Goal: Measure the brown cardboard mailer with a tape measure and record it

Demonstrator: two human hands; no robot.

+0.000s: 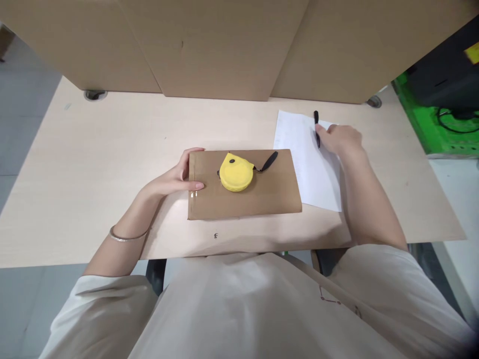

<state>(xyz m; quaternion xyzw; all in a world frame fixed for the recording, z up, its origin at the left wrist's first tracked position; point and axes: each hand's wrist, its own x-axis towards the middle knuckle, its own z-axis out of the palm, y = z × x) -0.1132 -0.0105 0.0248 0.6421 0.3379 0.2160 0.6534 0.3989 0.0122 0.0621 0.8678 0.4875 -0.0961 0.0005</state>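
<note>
A flat brown cardboard box (262, 194) sits on the table before me, its right end overlapping a white sheet of paper (318, 174). My left hand (183, 174) grips the box's left end, thumb on top and fingers behind the far corner. On top of the box rests a yellow tape measure (236, 173) with a black wrist strap (270, 160) pointing right. Over the paper's upper part, my right hand (340, 138) has its fingers closed at a black pen (316, 119). The undersides of those fingers are hidden from me.
Tall cardboard panels (217, 50) stand along the back of the light wooden table (93, 164). Two cable holes, including a left one (95, 94), lie near the panels. Off the right edge are a green surface (430, 124) and a black device (445, 75) with a cable.
</note>
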